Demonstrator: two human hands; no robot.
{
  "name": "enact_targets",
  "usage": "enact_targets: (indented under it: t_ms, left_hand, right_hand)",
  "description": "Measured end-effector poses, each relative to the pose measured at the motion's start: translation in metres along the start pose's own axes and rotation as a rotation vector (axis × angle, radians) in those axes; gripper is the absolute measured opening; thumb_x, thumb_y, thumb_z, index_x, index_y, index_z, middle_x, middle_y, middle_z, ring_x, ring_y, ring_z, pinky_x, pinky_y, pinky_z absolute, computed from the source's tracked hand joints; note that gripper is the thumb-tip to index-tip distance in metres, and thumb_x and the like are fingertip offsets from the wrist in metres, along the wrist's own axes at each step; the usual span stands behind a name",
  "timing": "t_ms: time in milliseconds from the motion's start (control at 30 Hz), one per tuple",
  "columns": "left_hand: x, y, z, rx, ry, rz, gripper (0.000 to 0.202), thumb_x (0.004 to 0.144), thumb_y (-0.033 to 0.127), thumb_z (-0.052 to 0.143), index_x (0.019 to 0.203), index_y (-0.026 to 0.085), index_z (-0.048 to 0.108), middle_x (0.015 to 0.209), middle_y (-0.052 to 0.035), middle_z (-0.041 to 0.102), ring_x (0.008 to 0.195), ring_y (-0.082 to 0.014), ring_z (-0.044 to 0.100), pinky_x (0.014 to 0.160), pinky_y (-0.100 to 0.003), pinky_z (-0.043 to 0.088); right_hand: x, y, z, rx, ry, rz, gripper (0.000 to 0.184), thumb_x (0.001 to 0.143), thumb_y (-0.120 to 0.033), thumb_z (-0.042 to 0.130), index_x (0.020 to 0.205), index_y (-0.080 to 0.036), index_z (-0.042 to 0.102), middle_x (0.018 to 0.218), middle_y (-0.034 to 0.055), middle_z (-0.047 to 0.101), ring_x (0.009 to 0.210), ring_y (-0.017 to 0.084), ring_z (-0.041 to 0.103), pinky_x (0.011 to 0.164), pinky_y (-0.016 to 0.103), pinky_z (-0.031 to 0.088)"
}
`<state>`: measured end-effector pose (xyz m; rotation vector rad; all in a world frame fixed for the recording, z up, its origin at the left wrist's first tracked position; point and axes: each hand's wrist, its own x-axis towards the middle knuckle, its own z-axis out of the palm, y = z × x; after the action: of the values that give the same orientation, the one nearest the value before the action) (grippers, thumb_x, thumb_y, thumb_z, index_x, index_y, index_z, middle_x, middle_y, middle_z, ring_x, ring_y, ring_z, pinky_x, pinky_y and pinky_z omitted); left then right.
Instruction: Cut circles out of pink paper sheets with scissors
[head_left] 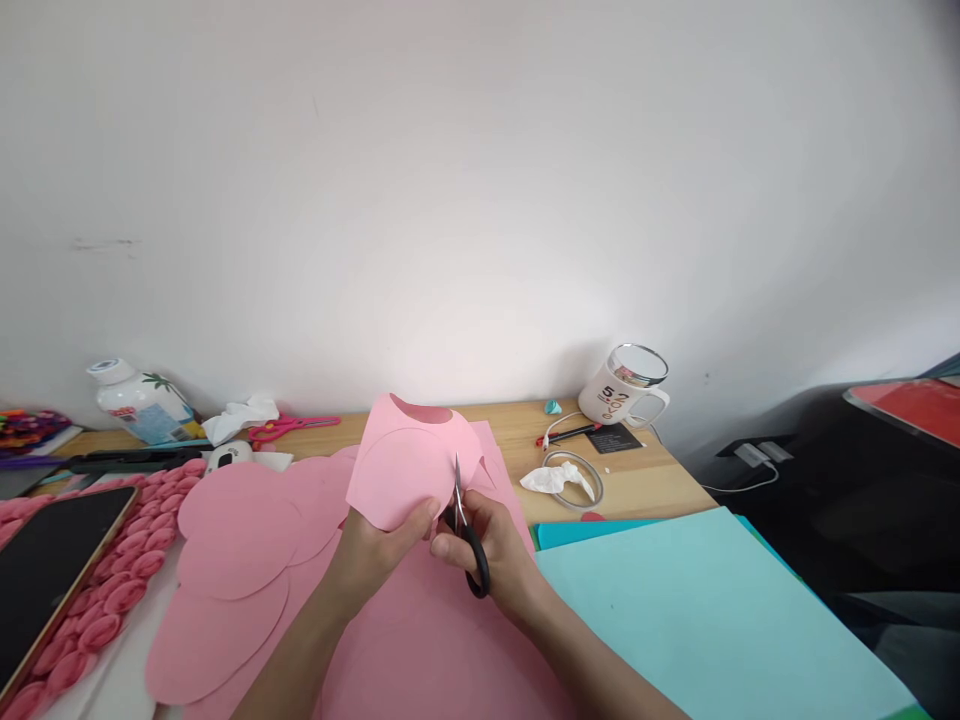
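Observation:
My left hand (386, 548) pinches the lower edge of a pink paper sheet (409, 460), held up off the table, with a circle outline faintly drawn on it. A curved piece is cut out of the sheet's top edge. In my right hand (495, 550) is a pair of scissors (475, 560) with black handles, its blades pointing up at the sheet's right part, along the circle line. Under both hands lies more pink paper (442, 640). Overlapping pink paper circles (240, 540) spread out to the left of my left forearm.
At the right lie light blue sheets (690, 600). Behind them stand a white mug (619, 390), a coiled cable (596, 490) and a crumpled tissue (556, 478). To the left are a phone (52, 560), a white bottle (142, 402) and pink scissors (289, 428). A wall rises behind.

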<state>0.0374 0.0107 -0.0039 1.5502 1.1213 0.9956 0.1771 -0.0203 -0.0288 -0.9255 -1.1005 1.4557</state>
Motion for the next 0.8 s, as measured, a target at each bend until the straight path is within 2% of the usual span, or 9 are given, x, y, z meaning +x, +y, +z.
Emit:
enact_targets:
  t_ms: [300,500,667,800]
  left_hand:
    - [-0.001,0.004,-0.002,-0.040,-0.024,0.035,0.007,0.074,0.024,0.057,0.070,0.020,0.058,0.063,0.0008,0.060,0.063,-0.0158,0.058,0.058,-0.026,0.051]
    - [-0.001,0.012,0.000,-0.090,-0.073,0.044,0.013,0.073,0.023,0.055,0.061,0.020,0.052,0.054,0.0027,0.054,0.051,-0.0131,0.054,0.050,-0.024,0.048]
    - [-0.001,0.017,0.003,-0.131,0.024,0.053,0.008,0.071,0.025,0.056,0.067,0.019,0.053,0.055,0.0035,0.053,0.050,-0.0120,0.052,0.046,-0.023,0.045]
    - [0.002,0.011,-0.001,-0.136,-0.055,0.057,0.008,0.072,0.024,0.058,0.068,0.018,0.054,0.059,0.0032,0.054,0.052,-0.0116,0.052,0.048,-0.023,0.046]
  right_hand:
    - [-0.001,-0.003,0.002,-0.020,0.017,0.001,0.039,0.057,-0.045,0.078,0.068,-0.017,0.053,0.055,-0.0042,0.049,0.051,0.009,0.036,0.048,0.022,0.030]
    - [-0.001,0.000,0.001,-0.025,0.037,0.036,0.038,0.057,-0.043,0.077,0.073,-0.017,0.054,0.051,-0.0050,0.050,0.046,0.010,0.043,0.046,0.022,0.035]
    - [0.000,0.003,-0.001,-0.012,0.045,0.061,0.037,0.058,-0.040,0.078,0.073,-0.017,0.054,0.049,-0.0057,0.051,0.043,0.009,0.046,0.043,0.021,0.035]
    - [0.000,0.006,-0.001,0.003,0.044,0.063,0.036,0.057,-0.039,0.078,0.073,-0.016,0.055,0.047,-0.0061,0.051,0.041,0.008,0.046,0.041,0.019,0.035]
